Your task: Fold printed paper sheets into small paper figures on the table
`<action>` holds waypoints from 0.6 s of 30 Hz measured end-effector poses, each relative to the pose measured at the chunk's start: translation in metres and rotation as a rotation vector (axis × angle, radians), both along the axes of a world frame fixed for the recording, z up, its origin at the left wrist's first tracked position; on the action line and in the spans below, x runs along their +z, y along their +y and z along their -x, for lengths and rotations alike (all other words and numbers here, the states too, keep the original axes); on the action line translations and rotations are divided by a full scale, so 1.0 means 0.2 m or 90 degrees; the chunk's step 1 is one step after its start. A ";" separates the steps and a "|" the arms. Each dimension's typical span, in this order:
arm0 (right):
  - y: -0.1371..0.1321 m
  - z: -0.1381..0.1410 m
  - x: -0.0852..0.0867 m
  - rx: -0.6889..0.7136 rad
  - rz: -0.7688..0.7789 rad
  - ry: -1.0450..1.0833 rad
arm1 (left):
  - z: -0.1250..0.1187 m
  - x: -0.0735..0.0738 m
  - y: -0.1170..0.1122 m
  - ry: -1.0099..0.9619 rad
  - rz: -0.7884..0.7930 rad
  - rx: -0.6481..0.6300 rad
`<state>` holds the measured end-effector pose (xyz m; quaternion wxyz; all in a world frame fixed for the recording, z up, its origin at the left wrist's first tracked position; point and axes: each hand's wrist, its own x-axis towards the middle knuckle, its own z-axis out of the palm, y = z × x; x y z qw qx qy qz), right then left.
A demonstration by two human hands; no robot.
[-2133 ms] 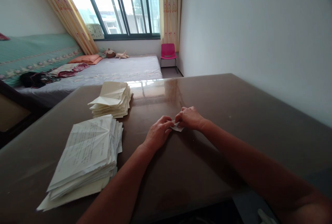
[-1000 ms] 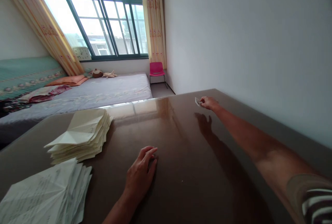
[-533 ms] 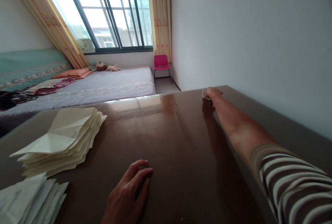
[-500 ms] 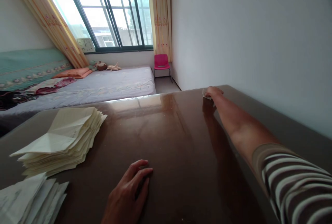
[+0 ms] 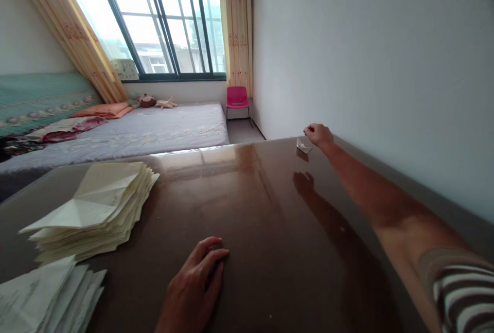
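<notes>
A small folded paper boat (image 5: 304, 146) stands on the glossy brown table (image 5: 231, 204) near its far edge. Just above and behind it is my right hand (image 5: 319, 135), lifted off the surface and apart from the boat. Its fingers are loosely bent, a little apart, with nothing visible in them. My left hand (image 5: 195, 279) rests on the near part of the table, fingers relaxed and slightly spread, holding nothing. To its left lie a thick stack of creased yellowish paper (image 5: 96, 204) and a second stack of whitish folded sheets (image 5: 50, 297).
Beyond the table is a bed (image 5: 173, 127) with orange pillows (image 5: 104, 110) and soft toys. A pink chair (image 5: 237, 97) stands by the curtain (image 5: 237, 39) under the window. A white wall (image 5: 366, 55) runs along the right side.
My right hand has let go of the paper boat and risen off the table. The boat now stands alone there. My left hand stays nearly where it was.
</notes>
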<state>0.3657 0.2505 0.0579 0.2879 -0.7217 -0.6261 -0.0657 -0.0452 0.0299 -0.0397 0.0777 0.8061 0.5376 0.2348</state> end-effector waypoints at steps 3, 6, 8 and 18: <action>-0.31 0.22 -0.14 0.148 0.088 0.028 | -0.01 0.01 0.00 0.005 0.016 -0.003; -0.76 0.50 -0.29 0.396 0.204 0.120 | -0.02 0.02 0.01 0.005 0.026 -0.012; -1.06 0.66 -0.35 0.503 0.264 0.146 | -0.02 0.02 0.01 0.001 0.028 -0.018; -1.46 0.99 -0.30 0.610 0.351 0.003 | -0.06 0.06 -0.01 -0.007 -0.004 -0.046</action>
